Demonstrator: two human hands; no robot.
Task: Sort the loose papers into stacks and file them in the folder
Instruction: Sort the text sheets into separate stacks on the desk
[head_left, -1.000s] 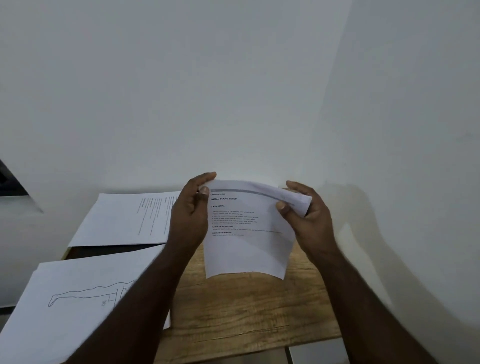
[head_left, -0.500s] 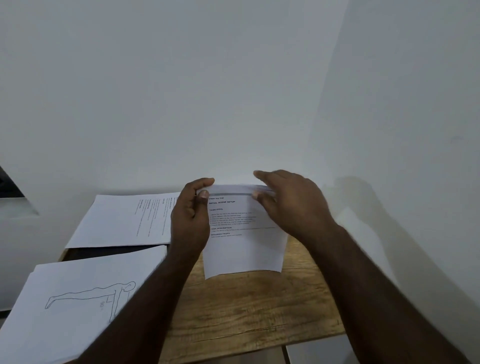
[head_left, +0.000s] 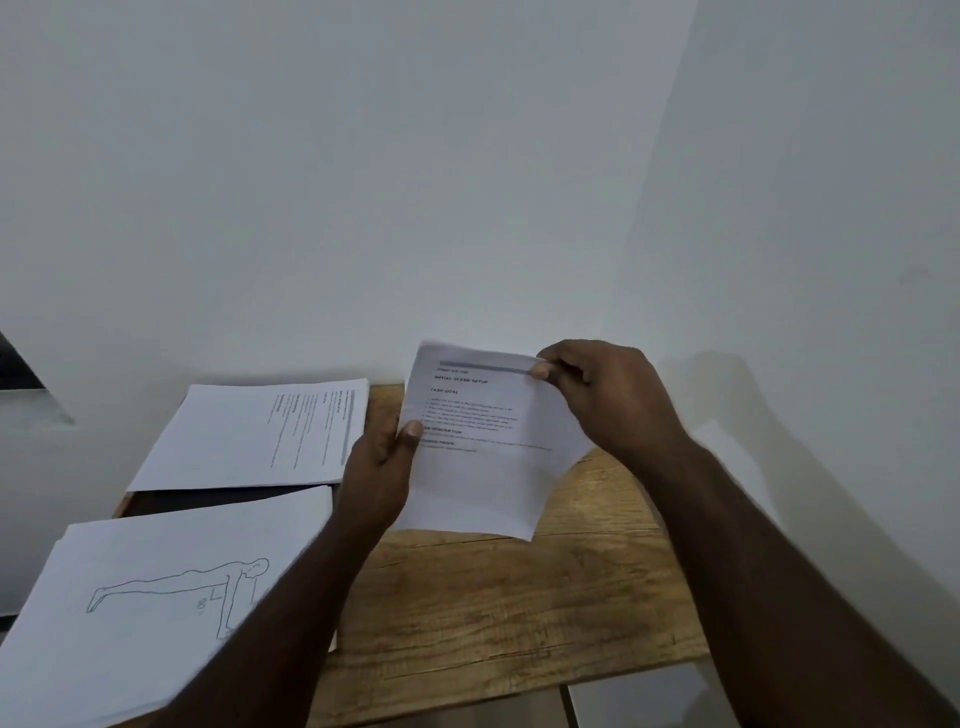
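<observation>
Holding printed sheet (head_left: 483, 447) above wooden table (head_left: 519, 613), both hands grasping it. Left hand (head_left: 376, 467) pinches sheet's left edge, thumb on front. Right hand (head_left: 608, 400) pinches top right corner, fingers curled round paper. Sheet lifted off table, tilted toward viewer, near white wall (head_left: 363, 182). Text stack (head_left: 249, 436) lies far left on table; drawing stack (head_left: 140, 597), showing push-up figure, lies near left. Dark strip between stacks, identity unclear.
</observation>
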